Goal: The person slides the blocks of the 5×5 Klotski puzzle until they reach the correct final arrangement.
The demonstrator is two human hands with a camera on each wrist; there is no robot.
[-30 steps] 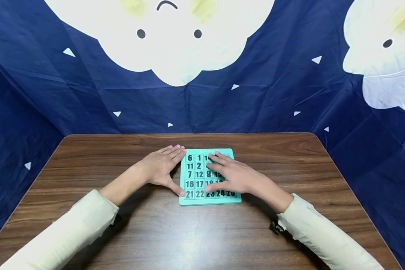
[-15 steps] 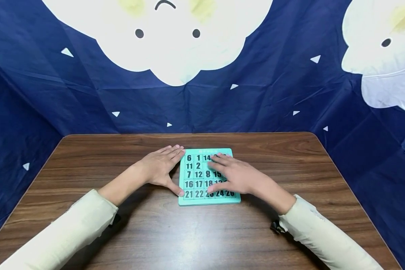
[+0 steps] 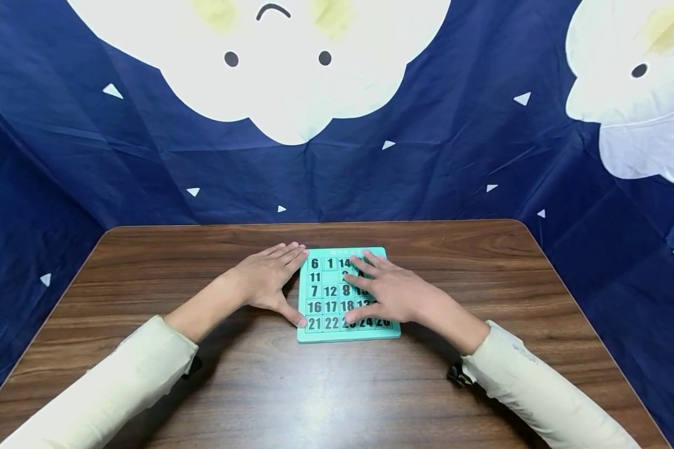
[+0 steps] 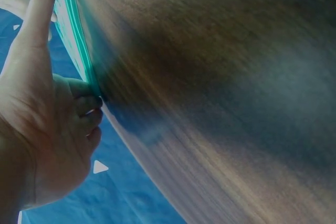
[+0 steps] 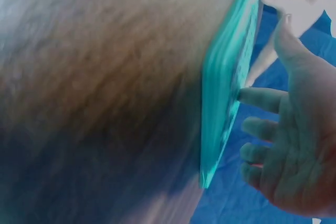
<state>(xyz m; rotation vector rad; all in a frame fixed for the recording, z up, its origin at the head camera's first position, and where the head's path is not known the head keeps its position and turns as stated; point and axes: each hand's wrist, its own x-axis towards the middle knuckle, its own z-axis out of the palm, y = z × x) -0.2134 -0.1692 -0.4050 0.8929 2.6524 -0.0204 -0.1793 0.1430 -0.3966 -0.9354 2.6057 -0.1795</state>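
A turquoise sliding number puzzle (image 3: 331, 333) lies flat on the table in the head view. Its frame edge (image 5: 212, 98) shows side-on in the right wrist view. My left hand (image 3: 266, 277) spans the puzzle's left side, thumb at the near corner and fingertips at the far corner. Over the right half spreads my right hand (image 3: 395, 290), one fingertip on the 2 tile (image 3: 345, 277) in the second row. A bare slot (image 3: 330, 276) sits between the 11 tile (image 3: 314, 277) and the 2. Several tiles on the right are hidden under that hand.
The brown wood-grain table (image 3: 230, 399) extends around the puzzle, with its far edge (image 3: 230, 225) meeting a dark blue cloth (image 3: 247, 168) printed with white clouds. Cloth also hangs at both sides.
The 2 tile has slid one place to the right with my right fingertip, so the bare slot is now where it was. My left hand keeps its place on the puzzle.
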